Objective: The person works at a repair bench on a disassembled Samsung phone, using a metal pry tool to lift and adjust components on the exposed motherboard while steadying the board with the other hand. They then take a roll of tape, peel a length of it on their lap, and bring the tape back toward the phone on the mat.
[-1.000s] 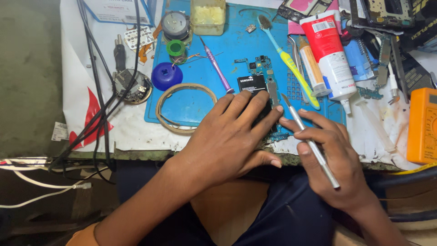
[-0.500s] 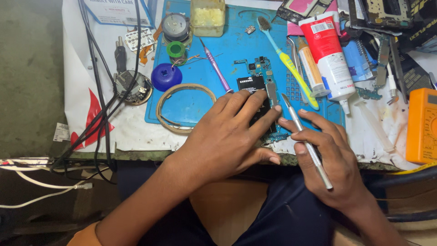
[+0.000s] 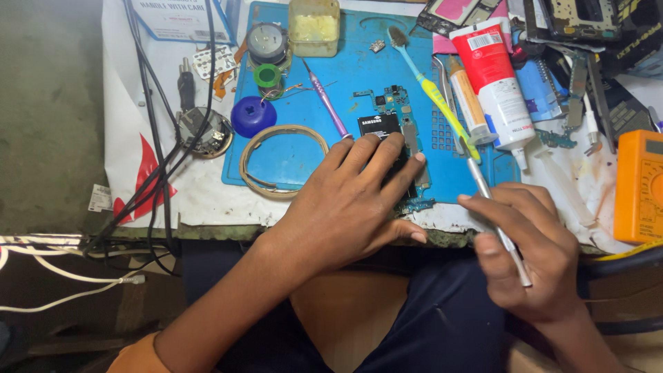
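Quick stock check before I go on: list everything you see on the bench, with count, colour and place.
circuit board: 1, dark with green edges, mat centre, under left fingers
metal tool: 1, silver, in right hand
work mat: 1, blue, bench centre
toothbrush: 1, yellow and blue, right part of mat
large tube: 1, white with red cap, right of mat
purple tool: 1, on mat
tape ring: 1, tan, mat's left edge
blue cap: 1, beside ring
plastic tub: 1, yellowish, mat top
multimeter: 1, orange, far right
cables: several, black, left
left hand: on board
right hand: grips tool
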